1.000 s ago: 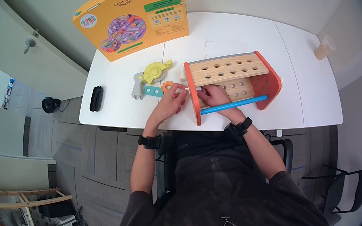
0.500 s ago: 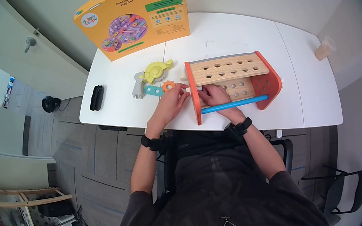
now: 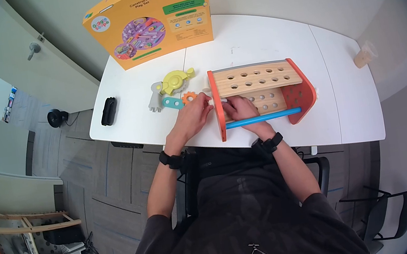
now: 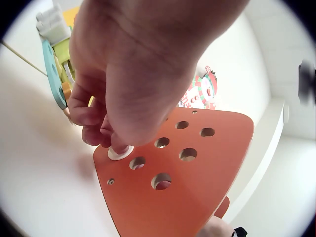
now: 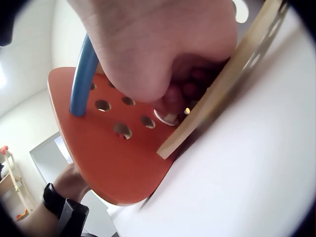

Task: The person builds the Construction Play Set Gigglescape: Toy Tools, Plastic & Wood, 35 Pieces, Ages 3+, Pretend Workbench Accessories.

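In the left wrist view, my left hand (image 3: 193, 119) pinches a white disc-shaped piece (image 4: 119, 153) against the outer face of an orange side panel (image 4: 177, 207) with rows of holes. This panel is the left end of a toy workbench (image 3: 259, 78) with wooden boards and a blue bar (image 3: 264, 117). My right hand (image 3: 244, 110) reaches inside the bench, under its upper board. Its curled fingers hold a white round piece (image 5: 166, 118) at the panel's inner face, beside the lower wooden board (image 5: 210, 106). The right fingertips are partly hidden.
Left of the bench lie a yellow toy saw (image 3: 174, 81), a grey toy hammer-like piece (image 3: 155, 100), a teal strip (image 3: 173, 103) and an orange gear (image 3: 189, 97). Farther out are a black case (image 3: 108, 111), an orange box (image 3: 147, 25) and a clear cup (image 3: 365, 54).
My left hand and wrist have shifted slightly right, toward the orange panel, and its fingertips have parted and closed again. The right hand and the bench stay nearly in place.
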Available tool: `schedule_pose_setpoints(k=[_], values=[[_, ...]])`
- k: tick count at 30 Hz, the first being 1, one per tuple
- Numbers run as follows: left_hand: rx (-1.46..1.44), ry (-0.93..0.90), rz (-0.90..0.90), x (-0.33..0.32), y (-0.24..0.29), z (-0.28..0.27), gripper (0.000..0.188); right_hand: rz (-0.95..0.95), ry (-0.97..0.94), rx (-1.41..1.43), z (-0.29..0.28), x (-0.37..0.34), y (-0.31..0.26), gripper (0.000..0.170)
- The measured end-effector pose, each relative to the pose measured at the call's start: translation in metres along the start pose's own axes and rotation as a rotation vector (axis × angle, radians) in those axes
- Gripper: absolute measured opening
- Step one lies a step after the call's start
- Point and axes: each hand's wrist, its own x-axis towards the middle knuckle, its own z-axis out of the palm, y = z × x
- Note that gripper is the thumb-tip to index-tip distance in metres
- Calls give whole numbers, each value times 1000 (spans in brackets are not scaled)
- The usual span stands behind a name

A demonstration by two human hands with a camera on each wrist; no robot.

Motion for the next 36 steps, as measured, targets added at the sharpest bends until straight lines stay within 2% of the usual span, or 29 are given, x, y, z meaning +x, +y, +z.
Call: schedule_pose_setpoints(k=[6,9,12,15,18,21,24,26,27,29,32,34,36], values=[[9,-33,-81,-6,18,-11,24,-35,43,-20,6,-1,6,26],[-19,132,-163,-7,41,-22,32,-56,62,-43,8,-2,8,28],[-545,272,-159,-6,57,-29,42,-133,18,10,1,-11,0,36],[-869,217,-139,-7,73,-24,55,-90,-84,-53,-13,-32,-13,47],[-824,209,-169,-9,78,-7,67,-332,-57,-59,-6,-63,20,49],[-790,152,-200,-6,64,-4,74,-268,-232,63,-49,-97,-8,37],[-785,22,-261,-8,74,-21,73,84,-177,390,-113,-128,-37,24],[-831,-41,-274,-6,75,-27,73,81,291,390,-134,-143,-27,20],[-853,-73,-282,-6,77,-29,73,108,499,238,-149,-144,-33,20],[-866,-73,-281,-5,82,-33,73,149,801,-38,-156,-133,-16,34],[-825,-107,-280,-3,87,-41,71,183,563,243,-155,-116,9,51],[-838,-144,-273,1,86,-46,72,199,529,243,-149,-110,-1,57],[-824,-99,-196,5,75,-45,75,202,511,281,-149,-107,-14,59]])
